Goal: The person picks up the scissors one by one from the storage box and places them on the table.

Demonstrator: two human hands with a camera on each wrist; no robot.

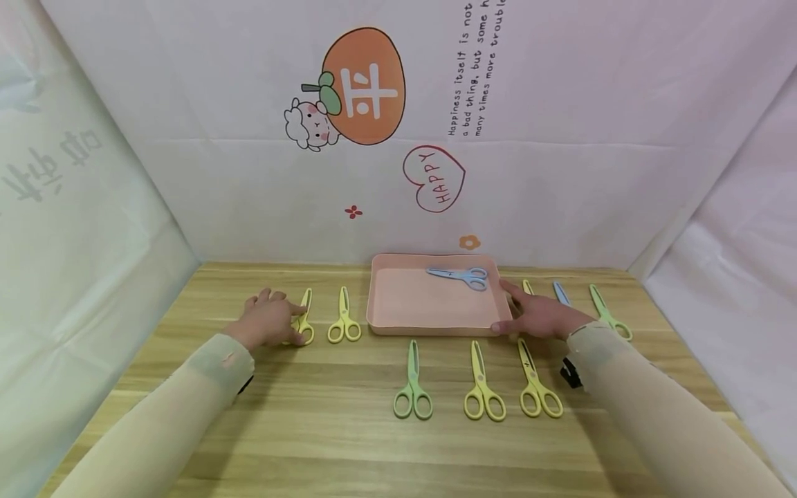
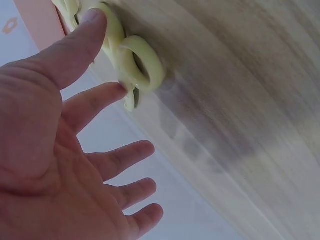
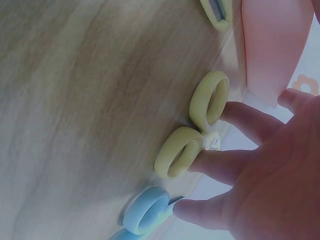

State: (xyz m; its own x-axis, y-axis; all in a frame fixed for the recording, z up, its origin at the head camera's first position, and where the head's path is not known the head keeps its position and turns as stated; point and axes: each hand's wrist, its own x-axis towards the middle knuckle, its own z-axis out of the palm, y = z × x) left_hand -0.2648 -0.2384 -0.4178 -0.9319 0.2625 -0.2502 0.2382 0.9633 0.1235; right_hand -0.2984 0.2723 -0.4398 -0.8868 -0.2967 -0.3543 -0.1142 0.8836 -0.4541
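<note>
My left hand [image 1: 264,319] reaches over the leftmost yellow scissors [image 1: 307,299], thumb and index finger spread to either side of them. In the left wrist view the thumb overlaps one handle loop and the index fingertip is right at the scissors; the other fingers stay apart from them. At the right end of a pink tray [image 1: 436,331], my right hand [image 1: 542,315] has its thumb at the near corner and its index finger by the far side. Under that hand lie yellow scissors [image 3: 210,97], partly hidden in the head view. Blue scissors [image 1: 457,274] lie inside the tray.
Another yellow pair of scissors [image 1: 344,321] lies left of the tray. In front are green scissors [image 1: 413,380] and two yellow pairs [image 1: 479,380]. Blue scissors [image 1: 561,293] and green scissors [image 1: 607,311] lie at right. A printed white cloth [image 1: 249,207] stands behind the wooden table [image 1: 324,429].
</note>
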